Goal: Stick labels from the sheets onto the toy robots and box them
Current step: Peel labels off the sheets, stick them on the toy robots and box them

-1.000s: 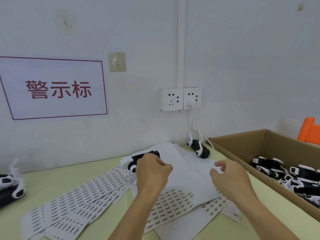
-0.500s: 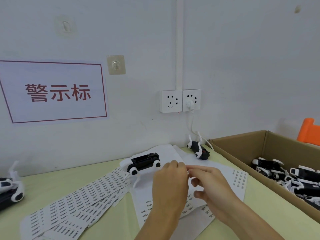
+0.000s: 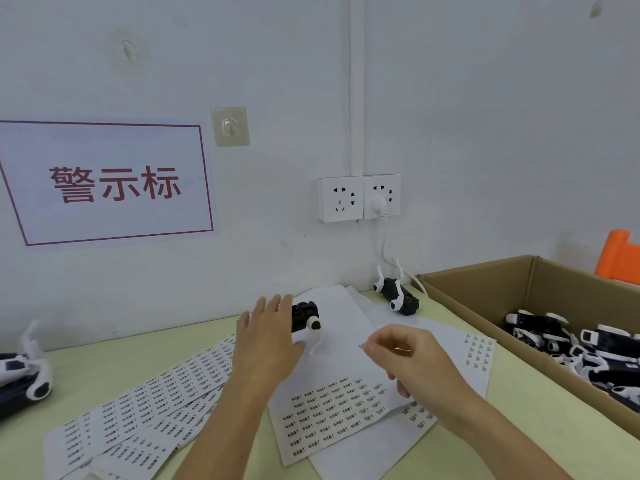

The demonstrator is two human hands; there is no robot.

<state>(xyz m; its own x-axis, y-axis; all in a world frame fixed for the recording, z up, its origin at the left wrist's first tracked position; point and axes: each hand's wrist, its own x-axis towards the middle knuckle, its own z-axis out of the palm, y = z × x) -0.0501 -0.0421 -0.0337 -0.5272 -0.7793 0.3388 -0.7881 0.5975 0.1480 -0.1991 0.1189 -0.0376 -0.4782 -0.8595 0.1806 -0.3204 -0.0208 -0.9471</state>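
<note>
Head view
Left hand: your left hand (image 3: 268, 344) reaches forward with its fingers (image 3: 277, 303) straight and spread, grasping nothing.
Robot: the black-and-white toy robot (image 3: 306, 318) lies on the white paper just to the right of those fingertips; part of it is hidden behind your hand, so you cannot tell whether the fingers touch it. One white leg hangs down beside your palm.
Right hand: your right hand (image 3: 412, 363) hovers over the sheets with the fingers curled in and the thumb and forefinger tips (image 3: 369, 347) pressed together.
Label: something tiny shows at that pinch, too small for you to be sure it is a label.
Gap: the robot lies up and to the left of your right fingertips, near but apart.
Sheet: the label sheet (image 3: 332, 407) under your right wrist has rows of labels left on its lower half; its upper half is bare.
Other sheets: more printed sheets (image 3: 138, 410) fan out to the left under your left forearm.
Second robot: another robot (image 3: 396, 296) lies near the wall, between the paper and the box.
Box: the cardboard box (image 3: 485, 306) stands at your right, with many robots (image 3: 588, 351) piled inside.
Left edge: more robots (image 3: 20, 372) lie at the table's left edge.
Table: the top (image 3: 104, 358) is pale green.
</note>
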